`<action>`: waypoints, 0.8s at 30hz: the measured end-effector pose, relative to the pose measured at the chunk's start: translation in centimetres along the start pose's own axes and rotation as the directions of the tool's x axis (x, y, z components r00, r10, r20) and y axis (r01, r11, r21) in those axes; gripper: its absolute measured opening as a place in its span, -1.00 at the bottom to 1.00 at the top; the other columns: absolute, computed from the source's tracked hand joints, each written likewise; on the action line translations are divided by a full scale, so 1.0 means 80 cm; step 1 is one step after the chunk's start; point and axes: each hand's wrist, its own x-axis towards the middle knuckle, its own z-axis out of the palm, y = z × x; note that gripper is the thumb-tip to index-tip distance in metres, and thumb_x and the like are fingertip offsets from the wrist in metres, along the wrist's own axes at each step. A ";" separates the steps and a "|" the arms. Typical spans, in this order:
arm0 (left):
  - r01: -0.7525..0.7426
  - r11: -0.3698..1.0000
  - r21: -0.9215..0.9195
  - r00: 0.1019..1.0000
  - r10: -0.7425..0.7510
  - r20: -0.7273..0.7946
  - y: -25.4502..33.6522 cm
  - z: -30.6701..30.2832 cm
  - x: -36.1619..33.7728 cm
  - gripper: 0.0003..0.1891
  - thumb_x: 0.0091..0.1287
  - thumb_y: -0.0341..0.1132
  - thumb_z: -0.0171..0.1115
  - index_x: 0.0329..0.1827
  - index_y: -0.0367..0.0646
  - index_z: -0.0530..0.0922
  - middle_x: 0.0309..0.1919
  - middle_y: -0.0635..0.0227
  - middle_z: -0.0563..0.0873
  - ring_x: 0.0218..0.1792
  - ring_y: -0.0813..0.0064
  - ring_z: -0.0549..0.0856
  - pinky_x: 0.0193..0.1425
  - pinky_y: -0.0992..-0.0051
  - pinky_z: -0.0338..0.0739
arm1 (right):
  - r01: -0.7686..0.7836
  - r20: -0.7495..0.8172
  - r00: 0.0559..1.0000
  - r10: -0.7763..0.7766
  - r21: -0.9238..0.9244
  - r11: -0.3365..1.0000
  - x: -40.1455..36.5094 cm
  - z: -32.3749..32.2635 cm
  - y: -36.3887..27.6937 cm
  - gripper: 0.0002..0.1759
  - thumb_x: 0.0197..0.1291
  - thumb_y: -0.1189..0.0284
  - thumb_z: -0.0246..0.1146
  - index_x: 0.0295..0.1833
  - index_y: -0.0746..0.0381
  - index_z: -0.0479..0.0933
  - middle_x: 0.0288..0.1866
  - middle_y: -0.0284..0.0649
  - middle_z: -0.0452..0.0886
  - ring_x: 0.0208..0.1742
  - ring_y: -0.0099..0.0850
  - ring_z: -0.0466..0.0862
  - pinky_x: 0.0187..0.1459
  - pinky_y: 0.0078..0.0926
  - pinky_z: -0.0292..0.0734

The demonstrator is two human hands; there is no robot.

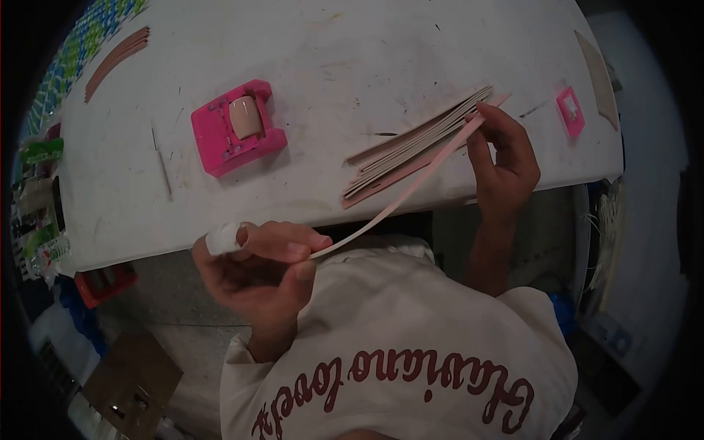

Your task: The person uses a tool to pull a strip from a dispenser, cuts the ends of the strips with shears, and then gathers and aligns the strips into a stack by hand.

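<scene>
A thin, pale pink strip spans the gap between my two hands and bows slightly. My left hand, with white tape round one finger, pinches its lower left end. At the upper right end, my right hand holds the strip between thumb and fingers. Just behind the strip, a stack of similar flat strips lies on the white table, close to its front edge. A pink dispenser with a beige roller stands on the table to the left of the stack.
A white pen-like tool lies left of the dispenser. Brown strips rest at the far left, a small pink holder and a grey curved piece at the right. Below the table are a red crate and a cardboard box.
</scene>
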 end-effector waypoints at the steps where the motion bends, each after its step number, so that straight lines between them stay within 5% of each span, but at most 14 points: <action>1: -0.003 1.000 0.004 1.000 0.003 -0.007 -0.002 -0.002 -0.001 -0.44 0.25 -0.50 0.43 0.25 -0.12 0.34 -0.31 0.34 0.63 -0.28 0.31 0.74 -0.17 0.29 0.72 | 0.003 0.040 0.999 0.004 -0.164 0.986 0.003 -0.004 -0.001 -0.63 0.15 0.70 0.37 0.10 0.28 0.65 -0.13 -0.23 0.72 -0.20 -0.58 0.66 -0.19 -0.60 0.58; 3: 0.179 0.936 -0.302 0.966 -0.226 -0.128 -0.008 -0.008 -0.004 -0.46 0.22 -0.68 0.31 0.21 -0.22 0.29 -0.25 0.14 0.70 -0.24 0.27 0.79 -0.14 0.23 0.79 | 0.013 0.086 0.996 0.015 -0.316 0.949 0.007 -0.006 -0.007 -0.65 0.13 0.66 0.41 0.07 0.25 0.67 -0.20 -0.29 0.71 -0.27 -0.61 0.63 -0.26 -0.62 0.54; 6: 0.302 0.807 -0.507 0.902 -0.414 -0.122 -0.006 -0.010 0.001 -0.48 0.22 -0.70 0.26 0.21 -0.21 0.29 -0.23 0.12 0.71 -0.23 0.30 0.78 -0.12 0.20 0.81 | 0.068 0.181 0.983 0.019 -0.462 0.885 0.012 -0.007 -0.016 -0.69 0.13 0.58 0.45 0.03 0.23 0.69 -0.30 -0.36 0.67 -0.40 -0.63 0.54 -0.35 -0.62 0.48; 9: 0.322 0.761 -0.563 0.882 -0.457 -0.113 -0.008 -0.020 0.001 -0.48 0.22 -0.71 0.22 0.21 -0.18 0.29 -0.23 0.12 0.71 -0.23 0.31 0.78 -0.09 0.16 0.82 | 0.078 0.197 0.980 0.025 -0.499 0.863 0.010 -0.011 -0.013 -0.71 0.19 0.56 0.42 0.05 0.25 0.68 -0.32 -0.36 0.66 -0.40 -0.64 0.54 -0.34 -0.62 0.49; 13: 0.290 0.768 -0.571 0.887 -0.440 -0.141 -0.004 -0.021 0.003 -0.51 0.21 -0.71 0.25 0.16 -0.19 0.33 -0.24 0.12 0.70 -0.23 0.33 0.77 -0.07 0.13 0.81 | -0.115 0.171 0.971 0.166 -0.273 0.955 0.002 -0.013 -0.013 -0.72 0.34 0.51 0.28 0.14 0.26 0.63 -0.28 -0.28 0.69 -0.34 -0.61 0.59 -0.28 -0.60 0.54; 15: 0.221 0.766 -0.604 0.912 -0.382 -0.150 -0.007 -0.021 0.001 -0.56 0.20 -0.70 0.28 0.09 -0.21 0.37 -0.25 0.12 0.70 -0.24 0.31 0.77 -0.08 0.14 0.81 | -0.208 0.170 0.958 0.233 -0.149 0.967 0.000 -0.008 -0.013 -0.70 0.39 0.50 0.22 0.20 0.28 0.60 -0.25 -0.24 0.70 -0.29 -0.59 0.62 -0.23 -0.58 0.57; 17: 0.191 0.816 -0.546 0.957 -0.277 -0.080 -0.012 -0.023 0.000 -0.56 0.20 -0.70 0.30 0.08 -0.20 0.38 -0.26 0.15 0.70 -0.24 0.29 0.77 -0.09 0.16 0.79 | -0.220 0.062 0.975 0.211 0.194 0.956 0.000 0.005 -0.013 -0.69 0.45 0.51 0.12 0.23 0.35 0.52 -0.18 -0.14 0.71 -0.22 -0.49 0.68 -0.10 -0.50 0.61; 22: 0.017 0.892 -0.451 0.992 0.040 0.116 -0.016 -0.017 0.006 -0.66 0.17 -0.69 0.36 -0.07 -0.21 0.46 -0.29 0.18 0.73 -0.27 0.17 0.76 -0.20 0.29 0.73 | -0.288 0.048 0.953 0.299 0.448 0.846 0.004 0.000 -0.010 -0.70 0.44 0.55 0.09 0.23 0.37 0.45 -0.10 -0.04 0.70 -0.18 -0.40 0.71 -0.02 -0.38 0.64; 24: -0.295 0.940 -0.170 0.938 0.319 0.138 -0.015 -0.014 0.009 -0.75 0.11 -0.64 0.45 -0.27 -0.26 0.53 -0.27 0.14 0.76 -0.29 0.13 0.74 -0.29 0.38 0.66 | -0.297 0.065 0.950 0.305 0.483 0.824 0.007 -0.003 -0.013 -0.68 0.43 0.57 0.09 0.26 0.35 0.41 -0.09 -0.01 0.70 -0.18 -0.38 0.71 -0.03 -0.37 0.66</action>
